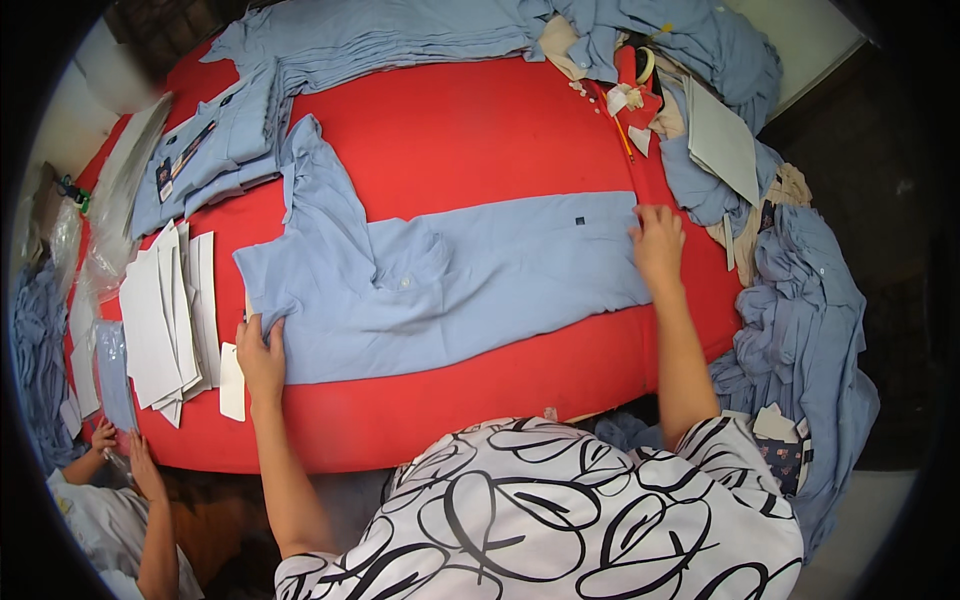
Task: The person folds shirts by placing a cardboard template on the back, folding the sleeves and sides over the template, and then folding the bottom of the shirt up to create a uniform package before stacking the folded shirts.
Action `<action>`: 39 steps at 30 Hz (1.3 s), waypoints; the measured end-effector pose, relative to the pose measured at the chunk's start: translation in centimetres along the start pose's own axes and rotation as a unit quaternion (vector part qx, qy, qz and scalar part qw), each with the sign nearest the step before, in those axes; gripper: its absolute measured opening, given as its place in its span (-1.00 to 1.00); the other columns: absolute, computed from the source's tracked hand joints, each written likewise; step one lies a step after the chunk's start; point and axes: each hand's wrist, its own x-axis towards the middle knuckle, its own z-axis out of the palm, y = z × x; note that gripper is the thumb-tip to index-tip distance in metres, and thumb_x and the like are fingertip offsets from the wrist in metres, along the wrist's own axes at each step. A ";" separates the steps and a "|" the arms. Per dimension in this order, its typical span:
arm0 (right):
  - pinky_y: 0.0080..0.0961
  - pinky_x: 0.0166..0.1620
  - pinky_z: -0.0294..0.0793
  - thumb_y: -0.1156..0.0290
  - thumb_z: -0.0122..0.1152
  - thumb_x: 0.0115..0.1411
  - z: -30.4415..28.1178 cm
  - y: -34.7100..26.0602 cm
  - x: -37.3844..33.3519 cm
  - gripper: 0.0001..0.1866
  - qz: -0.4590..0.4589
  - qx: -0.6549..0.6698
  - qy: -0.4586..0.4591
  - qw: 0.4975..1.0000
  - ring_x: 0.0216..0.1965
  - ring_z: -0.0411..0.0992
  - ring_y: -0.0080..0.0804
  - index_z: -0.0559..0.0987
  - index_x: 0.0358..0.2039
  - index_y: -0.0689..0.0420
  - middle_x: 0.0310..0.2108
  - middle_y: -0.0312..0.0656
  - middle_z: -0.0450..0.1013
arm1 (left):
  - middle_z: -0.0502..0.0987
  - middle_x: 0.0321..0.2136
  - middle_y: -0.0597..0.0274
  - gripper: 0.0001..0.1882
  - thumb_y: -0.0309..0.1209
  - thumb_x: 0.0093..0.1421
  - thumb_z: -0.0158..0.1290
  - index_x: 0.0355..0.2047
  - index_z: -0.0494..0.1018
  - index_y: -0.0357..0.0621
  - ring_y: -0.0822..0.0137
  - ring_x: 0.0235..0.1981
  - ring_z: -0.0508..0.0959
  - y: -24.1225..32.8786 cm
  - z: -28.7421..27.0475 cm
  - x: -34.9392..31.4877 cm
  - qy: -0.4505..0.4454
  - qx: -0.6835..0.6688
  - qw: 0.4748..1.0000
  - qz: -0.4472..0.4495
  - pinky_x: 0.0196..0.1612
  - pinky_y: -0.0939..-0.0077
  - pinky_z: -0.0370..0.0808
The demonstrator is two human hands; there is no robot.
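Red cloth (450,140), smooth and pulled pretty flat, is covering the whole table here. Left hand (262,360) is resting half-curled at the shoulder end of a light-blue, soft-looking cotton-type shirt (480,270), and right hand (658,250) is lying palm-down at its straight far end, fingers loosely bent; honestly can't tell if either one is actually pinching fabric. So the shirt is lying sideways between them, body in a long, narrow strip, faint wrinkles running through it and a little dark square label (579,221) showing near the right end. Looks to me like they're squaring it up, and I'd guess the next move is calling for light, even tension so the edges are staying straight. Just beside the left hand a blank white card tag (232,383) is poking out, then stiff white rectangular sheets (165,330) are fanning in a pile. Further out, neatly folded blue shirts (225,140) are stacking up crisp, while a limp, crumpled blue garment heap (800,300) is slumping off to the right.
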 end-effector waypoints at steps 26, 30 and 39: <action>-0.38 0.16 0.34 0.10 0.29 0.17 14.2 -41.9 12.4 -0.28 -0.161 0.368 -0.239 0.884 0.14 0.40 -0.20 0.40 0.15 0.45 0.09 0.13 0.43 | 0.43 -0.51 0.11 -0.72 -0.22 0.09 0.25 -0.34 0.55 -0.18 0.12 -0.42 0.42 0.7 -1.5 0.0 0.065 -0.041 0.996 -0.037 -0.31 0.28 0.41; -0.33 -0.15 0.49 0.27 0.34 0.05 15.4 -43.1 17.1 -0.53 -0.207 0.364 -0.276 0.865 -0.25 0.57 -0.17 0.59 -0.14 0.40 -0.29 0.09 0.58 | 0.42 -0.54 0.12 -0.69 -0.17 0.08 0.28 -0.36 0.56 -0.15 0.13 -0.45 0.40 1.4 -1.0 0.7 0.053 -0.055 0.996 -0.052 -0.33 0.29 0.40; -0.52 -0.08 0.44 0.81 -0.06 -0.14 -1.0 -37.3 -2.4 -0.55 -0.572 0.322 -0.267 0.705 -0.16 0.48 -0.36 0.50 -0.20 0.22 -0.16 -0.18 0.53 | 0.58 -0.48 0.02 -0.72 -0.16 0.08 0.22 -0.36 0.61 -0.11 0.00 -0.35 0.59 0.2 -2.9 2.4 -0.121 -0.006 0.979 -0.166 -0.29 0.15 0.48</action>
